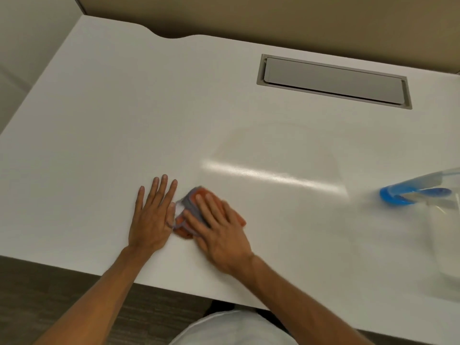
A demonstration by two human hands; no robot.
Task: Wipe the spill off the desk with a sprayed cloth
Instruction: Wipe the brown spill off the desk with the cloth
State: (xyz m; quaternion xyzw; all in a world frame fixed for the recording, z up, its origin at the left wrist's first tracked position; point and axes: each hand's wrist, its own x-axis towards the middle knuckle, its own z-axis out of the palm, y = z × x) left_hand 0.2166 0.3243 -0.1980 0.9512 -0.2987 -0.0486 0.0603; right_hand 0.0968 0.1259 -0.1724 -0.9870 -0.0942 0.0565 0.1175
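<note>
A folded orange and grey cloth (193,199) lies on the white desk (99,120), near its front edge. My right hand (219,227) presses flat on top of the cloth, fingers spread, and looks blurred. My left hand (153,215) lies flat on the desk just left of the cloth, fingers apart, its thumb touching the cloth's edge. A faint damp sheen (278,155) marks the desk to the right of the cloth. No distinct spill shows.
A clear spray bottle (438,220) with a blue trigger head stands at the right edge, very close to the camera. A grey cable hatch (333,82) is set into the desk at the back right. Beige partition walls rise behind; dark floor lies below the front edge.
</note>
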